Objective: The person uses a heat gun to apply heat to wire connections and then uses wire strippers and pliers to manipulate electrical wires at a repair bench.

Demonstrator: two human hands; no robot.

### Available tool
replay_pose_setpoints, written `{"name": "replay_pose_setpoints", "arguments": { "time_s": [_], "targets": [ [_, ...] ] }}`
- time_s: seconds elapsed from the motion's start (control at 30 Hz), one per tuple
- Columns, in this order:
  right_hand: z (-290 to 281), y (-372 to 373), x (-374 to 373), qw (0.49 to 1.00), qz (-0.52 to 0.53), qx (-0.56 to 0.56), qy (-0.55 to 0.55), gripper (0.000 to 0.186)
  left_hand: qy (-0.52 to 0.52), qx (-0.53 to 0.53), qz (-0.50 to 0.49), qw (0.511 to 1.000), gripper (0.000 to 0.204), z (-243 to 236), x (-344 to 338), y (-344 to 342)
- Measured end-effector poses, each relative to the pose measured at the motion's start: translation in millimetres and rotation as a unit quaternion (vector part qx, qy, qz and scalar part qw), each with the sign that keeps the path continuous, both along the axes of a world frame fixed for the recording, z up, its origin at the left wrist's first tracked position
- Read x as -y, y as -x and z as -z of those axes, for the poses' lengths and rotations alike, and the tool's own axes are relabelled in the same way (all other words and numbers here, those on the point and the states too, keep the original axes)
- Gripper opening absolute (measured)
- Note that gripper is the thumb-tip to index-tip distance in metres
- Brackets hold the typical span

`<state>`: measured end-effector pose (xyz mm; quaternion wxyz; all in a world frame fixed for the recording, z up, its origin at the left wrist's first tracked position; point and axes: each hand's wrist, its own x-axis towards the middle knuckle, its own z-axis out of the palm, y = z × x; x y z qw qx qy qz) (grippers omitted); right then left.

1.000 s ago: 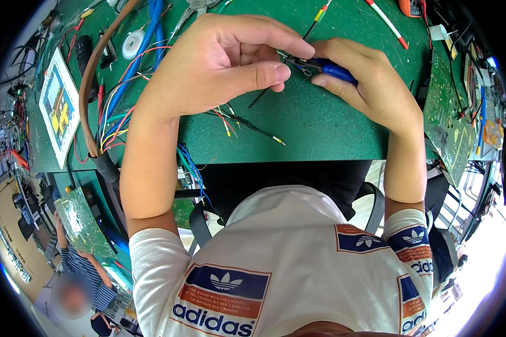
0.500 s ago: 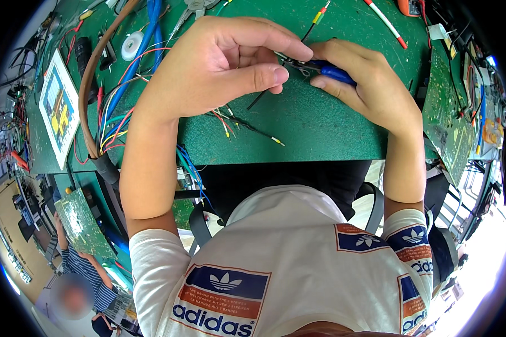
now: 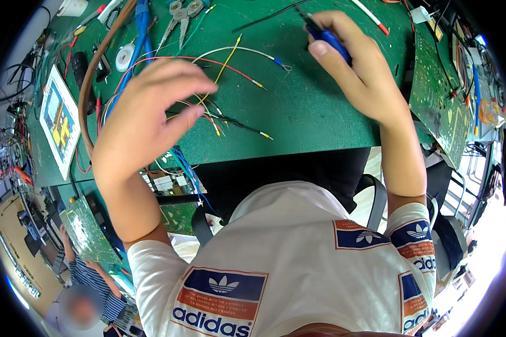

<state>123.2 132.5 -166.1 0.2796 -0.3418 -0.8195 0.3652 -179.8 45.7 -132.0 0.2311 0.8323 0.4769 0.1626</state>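
My right hand (image 3: 361, 67) grips blue-handled pliers (image 3: 334, 45), their dark jaws pointing up and to the left. A thin black strip (image 3: 269, 19) lies by the jaw end. My left hand (image 3: 152, 106) hovers over a fan of loose wires, fingers apart and slightly blurred, with nothing seen in it. Past its fingertips spread a red wire (image 3: 230, 68), a yellow wire (image 3: 229, 56) and a white wire (image 3: 247, 49) ending in a blue-sleeved ring terminal (image 3: 284, 64). Closer to the table edge lie black wires (image 3: 242, 125) with small ferrule tips.
Grey pliers (image 3: 181, 21) lie open at the back. A thick brown cable (image 3: 91, 73) and blue cables (image 3: 143, 25) run along the left, near a white spool (image 3: 126, 58) and a printed sheet (image 3: 59, 121). Circuit boards (image 3: 441, 95) stand at right. A person (image 3: 95, 281) is at lower left.
My left hand has drawn back left and down, away from the pliers, and its fingers have spread. My right hand has moved slightly up with the pliers. The ring-ended wire now lies in the open.
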Motion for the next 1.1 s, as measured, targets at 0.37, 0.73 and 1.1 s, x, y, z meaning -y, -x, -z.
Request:
{"name": "replay_pose_setpoints", "arguments": {
  "time_s": [0.37, 0.73, 1.1],
  "targets": [
    [20, -7, 158, 0.924, -0.002, -0.199, 0.328, 0.044, -0.014, -0.007, -0.004, 1.0, 0.019, 37, 23, -6],
    [42, 42, 195, 0.714, 0.005, -0.335, 0.615, 0.046, -0.093, 0.028, -0.052, 0.994, 0.015, 52, 33, -14],
    [52, 53, 188, 0.696, 0.016, -0.336, 0.635, 0.045, -0.12, 0.049, -0.054, 0.99, 0.026, 64, 40, -9]
  ]
}}
